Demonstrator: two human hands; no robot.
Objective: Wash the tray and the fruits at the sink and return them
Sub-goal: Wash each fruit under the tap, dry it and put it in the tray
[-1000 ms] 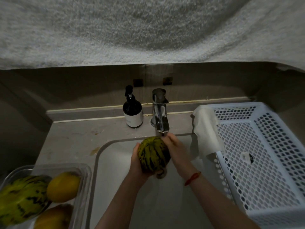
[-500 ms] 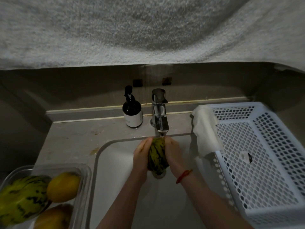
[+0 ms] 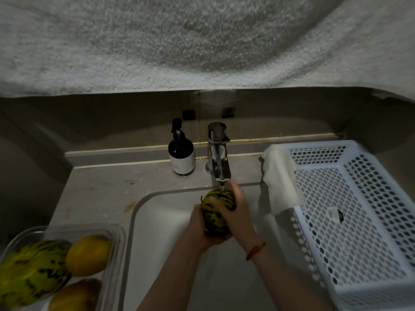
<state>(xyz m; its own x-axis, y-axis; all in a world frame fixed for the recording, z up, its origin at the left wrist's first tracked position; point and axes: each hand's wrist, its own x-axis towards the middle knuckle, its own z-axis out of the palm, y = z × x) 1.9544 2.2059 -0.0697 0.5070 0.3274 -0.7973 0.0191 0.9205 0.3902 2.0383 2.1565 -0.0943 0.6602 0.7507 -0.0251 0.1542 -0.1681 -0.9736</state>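
Dim washroom counter, sink [image 3: 157, 254] sunk in the middle, tap [image 3: 219, 162] at its back edge. Both hands hold one striped green melon [image 3: 216, 212] over the basin right under the spout. Left hand [image 3: 199, 230] cups it from below, fingers curled round it; right hand [image 3: 238, 212] wraps the top and right side, fingers clamped on the rind.

Step in hand looks like rinsing. To do it well: rotate the melon under the stream, rub the whole rind, keep the lower hand cupped since wet rind is probably slippery.

Count:
- melon in hands: 1
- clear tray [image 3: 116, 239] at the counter's front-left corner: 1, holding 3 fruits (1 striped, 2 yellow)
- white basket [image 3: 359, 295] on the right: 1, cloth [image 3: 280, 180] over its rim
- soap bottle [image 3: 181, 153]: 1
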